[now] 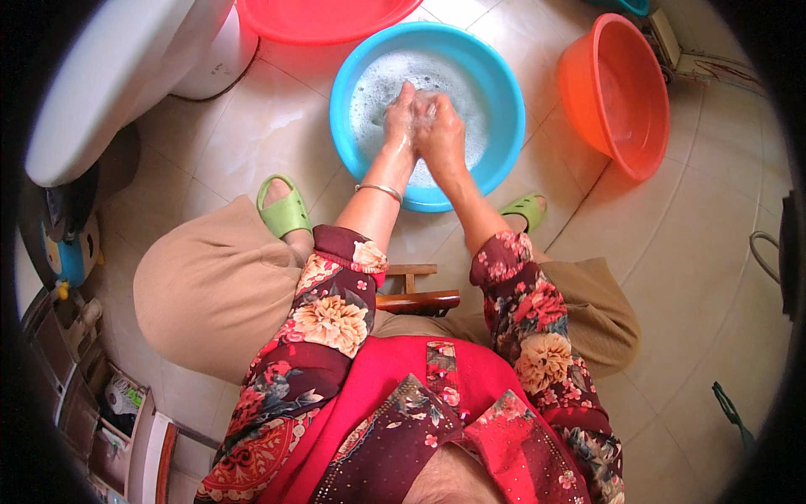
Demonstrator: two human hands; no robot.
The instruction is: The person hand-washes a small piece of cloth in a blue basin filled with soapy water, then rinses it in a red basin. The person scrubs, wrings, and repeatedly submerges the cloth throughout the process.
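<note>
Both hands are together over sudsy water [378, 75] in a round blue plastic basin [510, 113] on the floor. My left hand [400, 120] has its thumb up and presses against my right hand [442, 129], whose fingers are curled. Something wet and foamy, partly blurred, shows between the hands; whether it is cloth or only suds I cannot tell. A metal bangle [380, 189] circles the left wrist. The undersides of both hands are hidden.
An orange plastic basin [573, 94] leans tilted on the right. A red basin [302, 34] lies beyond at the top. A white toilet [126, 75] stands at upper left. A wooden stool [419, 302] is between the legs, with green slippers [286, 211] on the tiled floor [667, 252].
</note>
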